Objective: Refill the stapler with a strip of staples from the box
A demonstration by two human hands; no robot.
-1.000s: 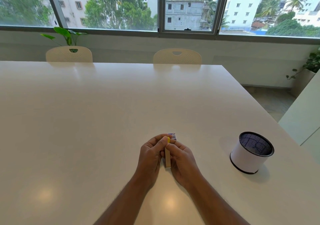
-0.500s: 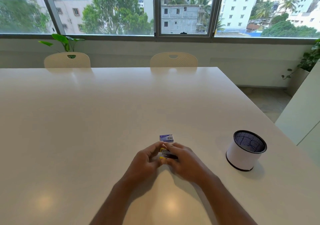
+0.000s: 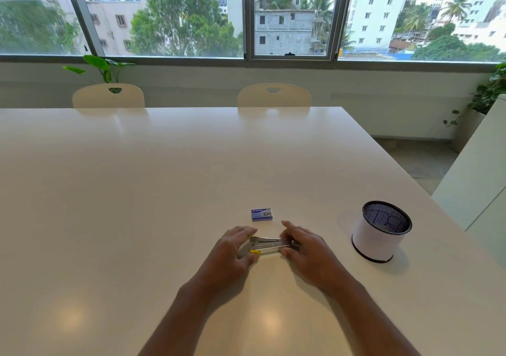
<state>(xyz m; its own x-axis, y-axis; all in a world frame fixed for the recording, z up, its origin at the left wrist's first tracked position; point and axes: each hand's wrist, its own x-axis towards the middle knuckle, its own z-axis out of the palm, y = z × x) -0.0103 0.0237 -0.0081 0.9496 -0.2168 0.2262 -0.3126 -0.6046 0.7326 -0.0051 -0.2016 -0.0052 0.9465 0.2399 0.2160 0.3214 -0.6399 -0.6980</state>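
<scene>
My left hand (image 3: 232, 248) and right hand (image 3: 306, 248) each grip an end of the hinged-open stapler (image 3: 269, 244) on the desk (image 3: 137, 191); the staple box (image 3: 262, 214) lies just beyond.

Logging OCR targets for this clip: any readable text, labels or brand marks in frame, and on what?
Staple box: white print and a small picture on its blue top, too small and blurred to read.
Stapler, held between both hands: no marking visible.
Mesh cup with its white wrap: no text visible.
Nothing else in frame carries lettering.
</scene>
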